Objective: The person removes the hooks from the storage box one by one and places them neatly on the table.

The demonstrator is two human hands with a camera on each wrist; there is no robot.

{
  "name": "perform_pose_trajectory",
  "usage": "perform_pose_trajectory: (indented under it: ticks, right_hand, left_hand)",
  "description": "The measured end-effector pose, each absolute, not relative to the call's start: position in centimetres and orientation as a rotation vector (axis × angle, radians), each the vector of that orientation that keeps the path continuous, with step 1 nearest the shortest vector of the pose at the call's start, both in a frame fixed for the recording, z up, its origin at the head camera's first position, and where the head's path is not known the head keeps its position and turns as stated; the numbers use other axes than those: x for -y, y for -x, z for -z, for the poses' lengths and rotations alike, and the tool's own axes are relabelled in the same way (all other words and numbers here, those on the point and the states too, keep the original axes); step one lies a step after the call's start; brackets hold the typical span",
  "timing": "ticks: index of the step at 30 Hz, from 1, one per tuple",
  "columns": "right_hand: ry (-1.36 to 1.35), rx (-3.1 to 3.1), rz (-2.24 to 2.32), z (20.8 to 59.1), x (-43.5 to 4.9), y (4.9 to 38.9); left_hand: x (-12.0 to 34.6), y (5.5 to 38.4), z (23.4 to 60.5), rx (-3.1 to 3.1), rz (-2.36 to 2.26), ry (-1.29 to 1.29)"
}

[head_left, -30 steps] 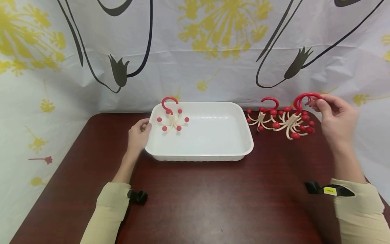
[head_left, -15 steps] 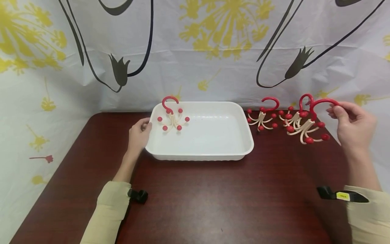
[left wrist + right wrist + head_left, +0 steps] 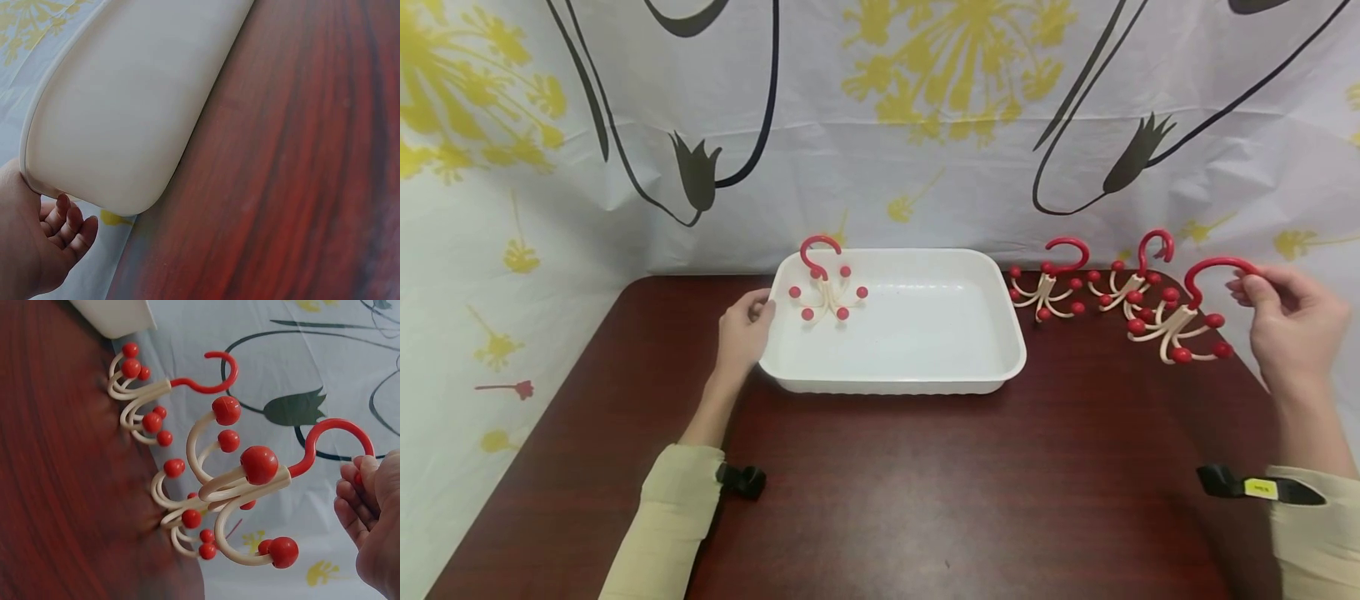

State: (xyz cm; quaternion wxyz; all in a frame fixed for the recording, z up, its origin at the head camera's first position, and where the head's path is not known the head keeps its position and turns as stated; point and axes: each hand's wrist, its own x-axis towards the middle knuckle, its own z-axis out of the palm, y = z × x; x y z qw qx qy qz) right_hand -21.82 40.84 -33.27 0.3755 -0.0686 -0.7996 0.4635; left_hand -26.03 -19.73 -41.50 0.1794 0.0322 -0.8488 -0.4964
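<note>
My right hand pinches the end of the red hook on a rotating hanger. This hanger has cream curved arms tipped with red balls, and it hangs near the table's right edge. Two similar hangers, one at the back and one nearer my hand, stand upright on the table with their hooks up. A further hanger is inside the white tray, toward its left end. My left hand grips the tray's left rim; in the left wrist view, its fingers curl below the rim.
The dark red-brown wooden table extends in front of the tray. Behind it hangs a white curtain printed with yellow and dark flowers. A black strap with a small camera sits at each cuff.
My right hand has drawn its hanger rightward and toward me, away from the two standing hangers, which now show separately. The left hand and tray have stayed put.
</note>
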Motion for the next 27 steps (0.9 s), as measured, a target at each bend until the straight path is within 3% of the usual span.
perform_pose_trajectory:
  ticks: [10, 27]
  right_hand:
    - [0.359, 2.177, -1.11, 34.7, -42.5, 21.8]
    - [0.394, 2.235, -1.191, 36.8, -44.2, 22.6]
  left_hand:
    - [19.6, 25.9, 41.4, 2.402, 1.395, -0.105]
    - [19.7, 25.9, 41.3, 2.399, 1.405, -0.102]
